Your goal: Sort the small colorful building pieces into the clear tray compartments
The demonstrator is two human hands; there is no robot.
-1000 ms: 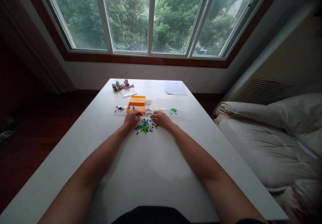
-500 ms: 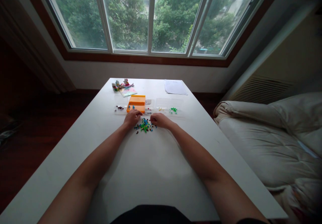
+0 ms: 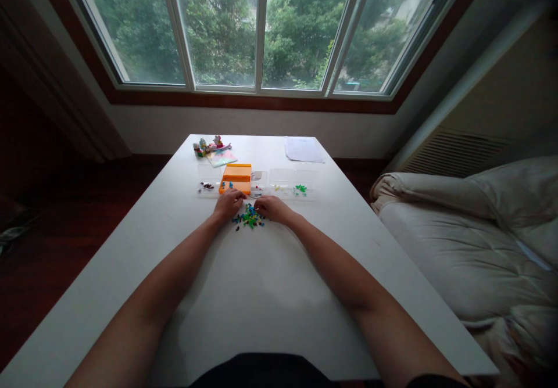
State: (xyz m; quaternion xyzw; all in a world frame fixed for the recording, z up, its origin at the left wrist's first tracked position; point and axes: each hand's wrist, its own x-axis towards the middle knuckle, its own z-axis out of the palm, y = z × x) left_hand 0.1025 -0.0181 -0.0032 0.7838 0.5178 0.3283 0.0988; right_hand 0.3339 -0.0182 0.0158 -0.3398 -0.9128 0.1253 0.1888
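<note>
A heap of small coloured building-block pieces, mostly green and blue, lies on the white table between my hands. My left hand is at the left of the heap, just in front of an orange box; its fingers are curled together, and what they hold, if anything, is too small to see. On the right edge of the heap, my right hand reaches in with bent fingers brought together at the pieces. Anything pinched there cannot be made out.
Behind the hands stand open clear boxes with sorted bits: green pieces at right, dark pieces at left. Small figurines and a paper sheet lie at the far edge. A beige sofa is on the right.
My right hand has shifted slightly left, onto the upper right of the heap. My left hand stays almost where it was.
</note>
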